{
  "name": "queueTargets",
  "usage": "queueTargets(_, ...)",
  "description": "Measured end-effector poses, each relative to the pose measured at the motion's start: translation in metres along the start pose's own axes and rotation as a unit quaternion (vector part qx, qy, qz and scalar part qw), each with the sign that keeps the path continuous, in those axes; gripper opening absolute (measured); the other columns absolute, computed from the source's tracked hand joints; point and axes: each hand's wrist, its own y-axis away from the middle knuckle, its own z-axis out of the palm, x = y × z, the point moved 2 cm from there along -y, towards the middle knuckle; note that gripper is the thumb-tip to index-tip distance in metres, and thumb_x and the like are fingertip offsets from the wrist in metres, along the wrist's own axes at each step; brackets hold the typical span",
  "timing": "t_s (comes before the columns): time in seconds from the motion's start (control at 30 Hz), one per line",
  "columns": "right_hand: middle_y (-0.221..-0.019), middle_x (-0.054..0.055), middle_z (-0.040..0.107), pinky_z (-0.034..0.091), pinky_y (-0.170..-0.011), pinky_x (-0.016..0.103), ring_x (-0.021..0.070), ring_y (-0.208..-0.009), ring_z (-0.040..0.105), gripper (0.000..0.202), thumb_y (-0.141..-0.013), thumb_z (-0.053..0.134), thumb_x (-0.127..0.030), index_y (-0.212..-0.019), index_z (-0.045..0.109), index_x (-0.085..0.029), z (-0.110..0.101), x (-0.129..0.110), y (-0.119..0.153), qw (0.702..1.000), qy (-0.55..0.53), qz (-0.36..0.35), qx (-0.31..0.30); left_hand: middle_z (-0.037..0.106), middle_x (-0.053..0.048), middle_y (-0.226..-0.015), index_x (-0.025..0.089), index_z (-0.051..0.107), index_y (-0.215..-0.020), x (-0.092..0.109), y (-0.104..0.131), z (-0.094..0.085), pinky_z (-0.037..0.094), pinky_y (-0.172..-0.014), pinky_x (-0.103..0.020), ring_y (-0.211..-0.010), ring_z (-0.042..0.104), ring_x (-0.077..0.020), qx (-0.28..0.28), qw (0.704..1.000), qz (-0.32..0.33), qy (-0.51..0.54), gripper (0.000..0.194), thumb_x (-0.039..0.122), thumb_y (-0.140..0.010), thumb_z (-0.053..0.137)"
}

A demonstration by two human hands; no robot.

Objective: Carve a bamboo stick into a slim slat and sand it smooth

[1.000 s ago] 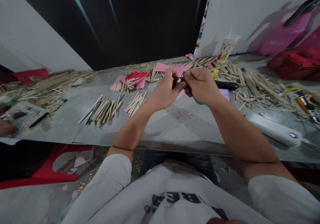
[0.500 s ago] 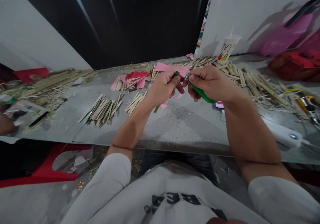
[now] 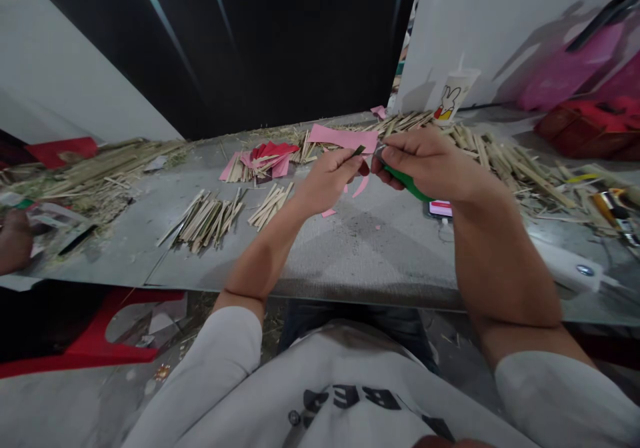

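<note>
Over the middle of the table, my left hand point(image 3: 333, 175) is closed on a short dark green plant strip point(image 3: 359, 150), whose end sticks out past the thumb. My right hand point(image 3: 420, 158) grips a green-handled tool point(image 3: 407, 183) just to its right. Metal shows by the right fingertips, but the fingers hide most of the tool, so its kind is unclear. Behind the hands lies a pink paper strip point(image 3: 345, 139). To the left are a pile of cut plant sticks point(image 3: 207, 220), a smaller pile of sticks point(image 3: 271, 205), and folded red and pink paper point(image 3: 274, 155).
Loose sticks point(image 3: 515, 165) spread over the right side near a paper cup point(image 3: 455, 98). A phone point(image 3: 440, 209) and a white device point(image 3: 575, 268) lie by my right arm. Another person's hand point(image 3: 15, 241) is at the far left, near stalks point(image 3: 125, 158).
The green strip has turned, and its end now points up and right from my left thumb. Its lower part no longer shows below my wrist. The other person's hand has come further into view.
</note>
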Motion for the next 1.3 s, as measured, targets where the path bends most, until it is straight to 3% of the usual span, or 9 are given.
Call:
queueTargets(0.17,-0.065,0.003,0.062,0.040,-0.055,0.027,0.0121,-0.056,0.052,0.045,-0.118,0.063,-0.026,-0.073,0.061,-0.020,0.010,0.004,-0.001,0.999,0.000,-0.006,-0.051,0.056,0.000,-0.077,0.022,0.056,-0.086,0.011,0.005,0.003,0.035,-0.065,-0.031,-0.070,0.047,-0.0133,-0.037,0.996,0.030,-0.080,0.057,0.074,-0.105,0.067)
queueTargets(0.27,-0.065,0.004,0.062,0.043,-0.052,0.028,0.0132,-0.055,0.054,0.047,-0.115,0.069,-0.031,-0.070,0.059,-0.021,0.015,0.005,-0.002,0.997,-0.032,0.026,-0.059,0.065,-0.002,-0.080,0.023,0.055,-0.088,0.014,0.009,0.004,0.037,-0.067,-0.032,-0.072,0.053,-0.0152,-0.019,0.982,0.036,-0.184,0.064,0.084,-0.099,0.069)
queueTargets(0.43,-0.063,0.003,0.062,0.043,-0.048,0.027,0.0121,-0.052,0.054,0.046,-0.112,0.073,-0.026,-0.068,0.061,-0.021,0.017,0.002,-0.002,0.995,-0.067,0.039,-0.060,0.072,-0.006,-0.084,0.024,0.056,-0.092,0.014,0.010,0.007,0.039,-0.071,-0.034,-0.076,0.063,-0.0199,0.002,0.957,0.044,-0.288,0.057,0.076,-0.114,0.047)
queueTargets(0.57,-0.058,0.002,0.057,0.039,-0.045,0.027,0.0117,-0.048,0.050,0.049,-0.112,0.074,-0.034,-0.067,0.058,-0.022,0.019,0.006,-0.004,0.994,-0.090,0.039,-0.045,0.068,-0.006,-0.079,0.025,0.054,-0.089,0.012,0.010,0.010,0.034,-0.069,-0.036,-0.075,0.063,-0.0230,0.055,0.940,0.035,-0.336,0.053,0.072,-0.114,0.048)
queueTargets(0.7,-0.055,0.000,0.053,0.035,-0.044,0.027,0.0111,-0.046,0.045,0.051,-0.113,0.074,-0.042,-0.068,0.058,-0.022,0.027,0.010,-0.007,0.994,-0.089,0.048,0.027,0.067,-0.005,-0.077,0.026,0.052,-0.087,0.006,0.008,0.009,0.030,-0.068,-0.036,-0.071,0.059,-0.0225,0.089,0.934,0.024,-0.345,0.049,0.065,-0.115,0.052)
queueTargets(0.83,-0.056,-0.001,0.054,0.034,-0.045,0.026,0.0103,-0.047,0.044,0.048,-0.112,0.070,-0.033,-0.068,0.055,-0.023,0.035,0.006,-0.008,0.991,-0.086,0.028,0.099,0.065,-0.004,-0.076,0.026,0.052,-0.084,0.003,0.006,0.004,0.029,-0.068,-0.035,-0.071,0.056,-0.0209,0.119,0.930,0.024,-0.345,0.051,0.066,-0.115,0.052)
queueTargets(0.97,-0.053,-0.002,0.052,0.032,-0.043,0.025,0.0099,-0.044,0.044,0.044,-0.109,0.068,-0.024,-0.067,0.055,-0.023,0.034,0.006,-0.009,0.992,-0.104,0.033,0.062,0.065,-0.004,-0.078,0.025,0.051,-0.082,0.008,0.006,0.002,0.032,-0.069,-0.035,-0.074,0.056,-0.0201,0.085,0.945,0.021,-0.316,0.057,0.073,-0.113,0.052)
queueTargets(1.13,-0.056,-0.001,0.055,0.036,-0.040,0.025,0.0100,-0.044,0.047,0.041,-0.103,0.079,-0.030,-0.067,0.059,-0.022,0.033,0.009,-0.010,0.982,-0.176,0.060,-0.025,0.066,-0.005,-0.078,0.026,0.048,-0.083,0.018,0.011,0.005,0.035,-0.068,-0.036,-0.071,0.055,-0.0205,0.072,0.951,0.013,-0.301,0.053,0.069,-0.111,0.062)
queueTargets(1.3,-0.057,0.000,0.055,0.037,-0.040,0.025,0.0100,-0.045,0.047,0.043,-0.104,0.083,-0.040,-0.071,0.061,-0.022,0.035,0.012,-0.011,0.977,-0.198,0.072,-0.017,0.066,-0.005,-0.080,0.027,0.047,-0.088,0.017,0.013,0.007,0.033,-0.069,-0.037,-0.073,0.056,-0.0225,0.094,0.938,0.008,-0.334,0.046,0.064,-0.113,0.058)
